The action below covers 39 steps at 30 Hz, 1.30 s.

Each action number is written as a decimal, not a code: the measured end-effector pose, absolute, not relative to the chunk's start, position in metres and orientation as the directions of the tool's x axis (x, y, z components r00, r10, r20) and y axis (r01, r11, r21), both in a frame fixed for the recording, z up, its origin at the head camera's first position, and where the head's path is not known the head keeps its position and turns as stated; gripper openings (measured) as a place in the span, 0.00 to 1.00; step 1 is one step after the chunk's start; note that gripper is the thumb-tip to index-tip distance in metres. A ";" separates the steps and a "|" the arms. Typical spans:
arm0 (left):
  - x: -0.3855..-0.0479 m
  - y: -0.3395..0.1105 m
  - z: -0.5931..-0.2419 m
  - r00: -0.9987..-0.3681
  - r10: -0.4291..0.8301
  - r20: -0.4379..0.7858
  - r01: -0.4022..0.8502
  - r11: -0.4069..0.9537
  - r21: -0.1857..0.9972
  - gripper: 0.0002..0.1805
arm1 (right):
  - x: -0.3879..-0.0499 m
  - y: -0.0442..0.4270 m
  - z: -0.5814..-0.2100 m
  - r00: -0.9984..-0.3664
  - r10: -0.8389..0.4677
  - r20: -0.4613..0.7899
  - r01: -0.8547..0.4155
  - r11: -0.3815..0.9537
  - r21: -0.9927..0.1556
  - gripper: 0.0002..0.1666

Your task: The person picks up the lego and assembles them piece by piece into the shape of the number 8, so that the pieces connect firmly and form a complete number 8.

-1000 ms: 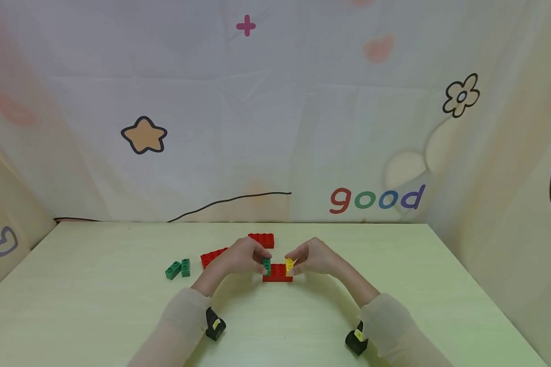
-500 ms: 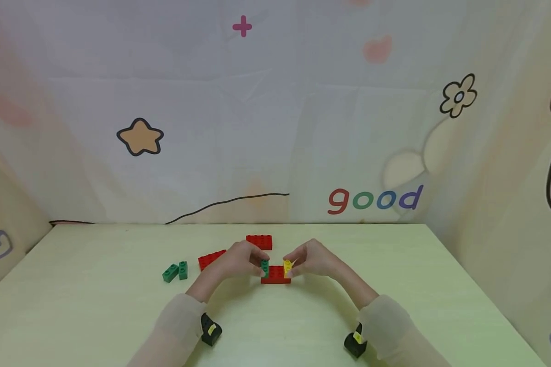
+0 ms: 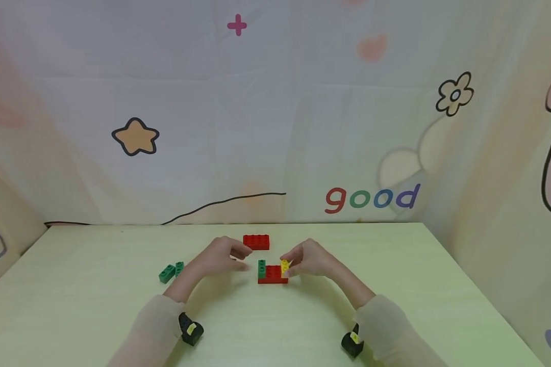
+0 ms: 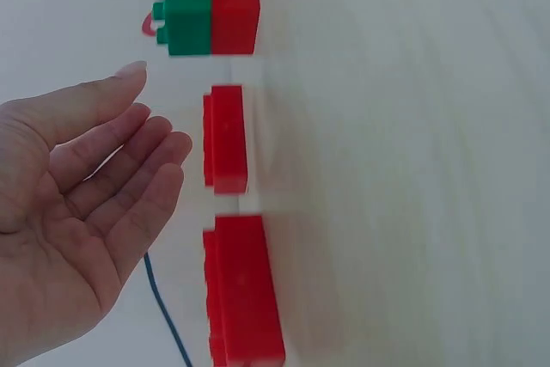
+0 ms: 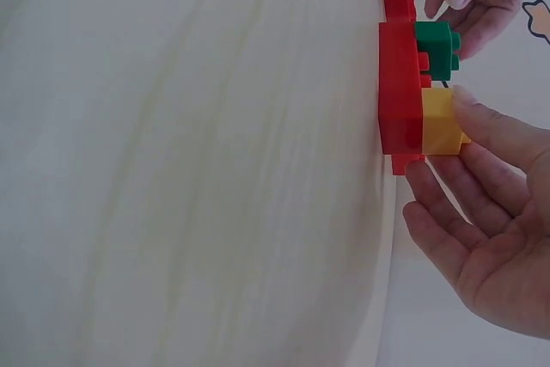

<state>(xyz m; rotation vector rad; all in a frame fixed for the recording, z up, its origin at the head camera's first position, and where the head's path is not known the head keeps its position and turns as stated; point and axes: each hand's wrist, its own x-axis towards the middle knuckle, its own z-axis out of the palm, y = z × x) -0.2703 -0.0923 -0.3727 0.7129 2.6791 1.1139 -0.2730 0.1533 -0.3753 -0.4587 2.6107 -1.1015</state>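
A red brick (image 3: 273,277) lies on the table in front of me. The green brick (image 3: 261,269) sits on its left end, studs up. On its right end stands a yellow brick (image 3: 284,268), and my right hand (image 3: 313,259) pinches it between thumb and fingers. The right wrist view shows the thumb against the yellow brick (image 5: 440,122), which rests on the red one. My left hand (image 3: 221,256) is a little left of the stack, apart from it. In the left wrist view the left hand (image 4: 86,186) holds nothing, its fingers loosely bent.
Another red brick (image 3: 256,242) lies behind the stack. Two green bricks, one of them the outer green brick (image 3: 167,274), lie left of my left forearm. A further red brick (image 4: 247,290) appears in the left wrist view; the left hand mostly covers it in the head view.
My left hand has let go of the green brick and moved left, away from it. The green brick stays on the red one. My right hand still holds the yellow brick.
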 end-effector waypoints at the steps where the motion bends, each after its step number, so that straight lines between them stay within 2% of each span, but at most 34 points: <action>1: -0.270 -0.097 -0.372 -0.879 0.473 0.051 0.371 0.614 0.696 0.19 | -0.273 0.153 -0.375 -0.914 -0.386 -0.123 -0.183 0.664 -0.725 0.19; 7: -0.271 -0.124 -0.371 -0.903 0.419 0.095 0.371 0.649 0.664 0.19 | -0.272 0.153 -0.374 -0.916 -0.382 -0.122 -0.181 0.665 -0.725 0.19; 19: -0.272 -0.156 -0.370 -0.931 0.359 0.068 0.317 0.701 0.638 0.22 | -0.273 0.155 -0.374 -0.914 -0.388 -0.117 -0.185 0.656 -0.732 0.19; 39: -0.278 -0.161 -0.373 -0.946 0.314 -0.074 0.219 0.794 0.567 0.18 | -0.276 0.154 -0.377 -0.920 -0.372 -0.126 -0.169 0.664 -0.728 0.18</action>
